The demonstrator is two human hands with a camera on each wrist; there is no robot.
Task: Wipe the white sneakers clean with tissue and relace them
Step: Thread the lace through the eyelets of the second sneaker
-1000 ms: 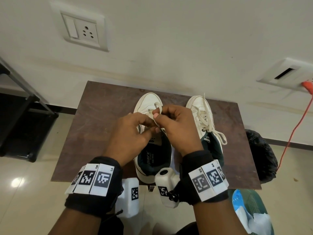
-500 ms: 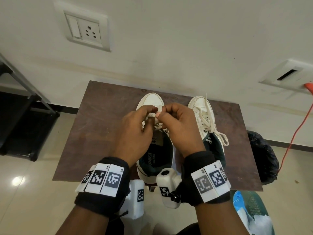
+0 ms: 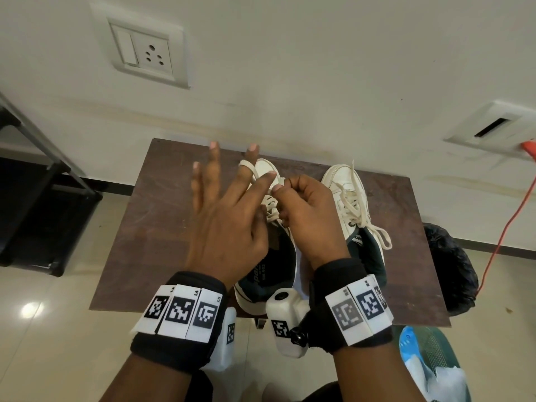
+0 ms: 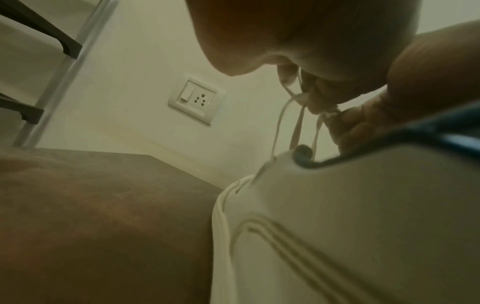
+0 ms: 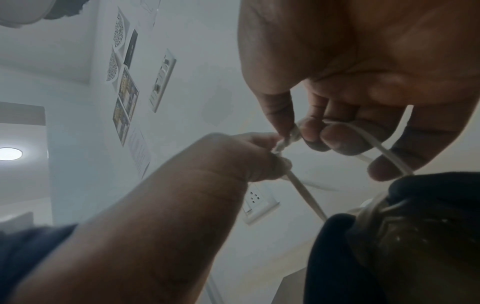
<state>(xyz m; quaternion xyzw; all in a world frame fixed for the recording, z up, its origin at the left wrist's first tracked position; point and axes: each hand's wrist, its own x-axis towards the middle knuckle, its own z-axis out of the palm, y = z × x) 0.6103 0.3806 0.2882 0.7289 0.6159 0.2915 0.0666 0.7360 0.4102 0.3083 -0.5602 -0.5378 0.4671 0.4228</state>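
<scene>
Two white sneakers stand side by side on the brown table [image 3: 162, 227], toes toward the wall. The left sneaker [image 3: 268, 168] is half hidden under both hands. Its white lace [image 3: 246, 164] loops round my left index finger. My left hand [image 3: 258, 169] hovers above the shoe with the other fingers spread straight, its thumb pressing the lace. My right hand [image 3: 280, 190] pinches the lace just right of that thumb. In the right wrist view the lace [image 5: 384, 150] runs from both pinches down to the shoe. The right sneaker [image 3: 345, 184] lies laced, with loose ends trailing.
A wall with a socket plate [image 3: 148, 53] rises just behind the table. A black shelf frame [image 3: 29, 198] stands on the left. At the right sit a black bag [image 3: 449, 265] and an orange cable [image 3: 507, 221]. A green basket with tissue [image 3: 429, 367] is at lower right.
My left hand's fingers have gone from curled to spread wide and straight, and the lace now loops round its index finger. The right hand keeps its pinch in nearly the same place.
</scene>
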